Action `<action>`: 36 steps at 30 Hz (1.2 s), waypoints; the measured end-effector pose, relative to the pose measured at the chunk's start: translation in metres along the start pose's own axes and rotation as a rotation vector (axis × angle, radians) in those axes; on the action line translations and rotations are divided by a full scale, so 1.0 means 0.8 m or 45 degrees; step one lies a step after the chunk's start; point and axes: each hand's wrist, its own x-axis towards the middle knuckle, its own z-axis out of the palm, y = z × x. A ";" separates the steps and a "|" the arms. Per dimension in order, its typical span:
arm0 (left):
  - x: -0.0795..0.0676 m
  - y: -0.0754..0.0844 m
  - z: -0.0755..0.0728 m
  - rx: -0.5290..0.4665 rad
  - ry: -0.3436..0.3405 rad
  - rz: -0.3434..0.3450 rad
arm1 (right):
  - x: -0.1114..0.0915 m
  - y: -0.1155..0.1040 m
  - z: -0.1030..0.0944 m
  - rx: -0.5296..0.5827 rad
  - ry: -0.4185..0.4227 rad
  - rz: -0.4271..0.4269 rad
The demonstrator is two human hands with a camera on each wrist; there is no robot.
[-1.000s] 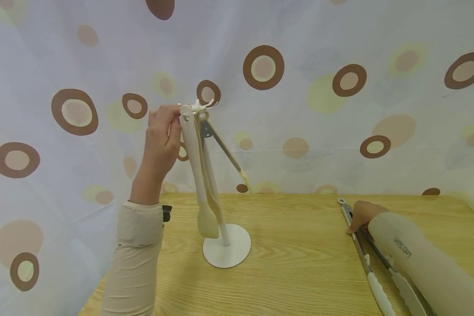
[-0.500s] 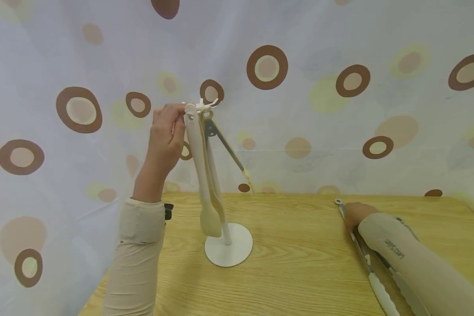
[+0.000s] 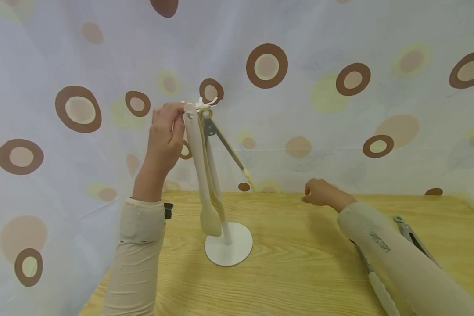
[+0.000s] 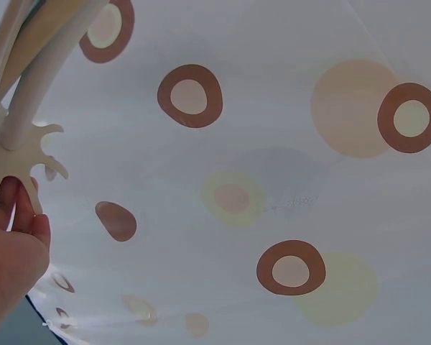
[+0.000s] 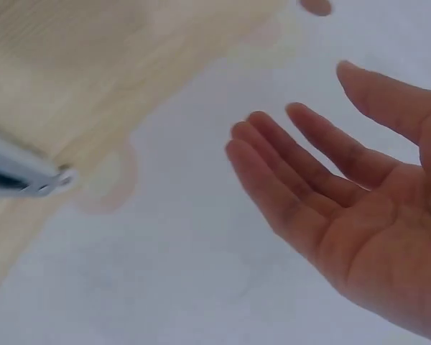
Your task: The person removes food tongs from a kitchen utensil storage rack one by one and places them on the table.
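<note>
At the near right of the wooden table (image 3: 280, 276), a pair of pale-tipped tongs (image 3: 380, 292) lies partly hidden under the right sleeve (image 3: 411, 263), and just beyond the sleeve rests a second, grey-handled pair of tongs (image 3: 412, 235), ring end pointing away. To the left, the left sleeve (image 3: 136, 263) rises to a dark band (image 3: 167, 211) at the wrist. Farther in, the white stand (image 3: 229, 254) has its round base on the table, its pole leaning to the left in the head view. The left hand (image 3: 163, 136) is up at its hooked top, fingers and thumb pinching the rim between the prongs. From that top hang a pale utensil (image 3: 196, 151) with a broad head, just beside the left hand, a narrow tan one (image 3: 211, 186) close against it, and a dark-and-yellow one (image 3: 230, 149) slanting out to the right. The right hand (image 3: 321, 192) is raised over the far table edge, well apart from the stand, fingers loosely bent and thumb spread away. Behind everything hangs a white cloth (image 3: 320, 39) with brown-ringed spots
</note>
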 end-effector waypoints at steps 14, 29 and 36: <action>0.002 0.002 -0.002 -0.001 0.010 0.010 | 0.003 -0.114 -0.020 0.359 0.642 -0.242; -0.001 -0.001 0.000 0.007 0.004 -0.031 | 0.010 -0.174 -0.034 0.838 0.497 -0.549; -0.001 -0.001 0.001 0.009 0.002 -0.023 | 0.016 -0.177 -0.036 1.052 0.384 -0.578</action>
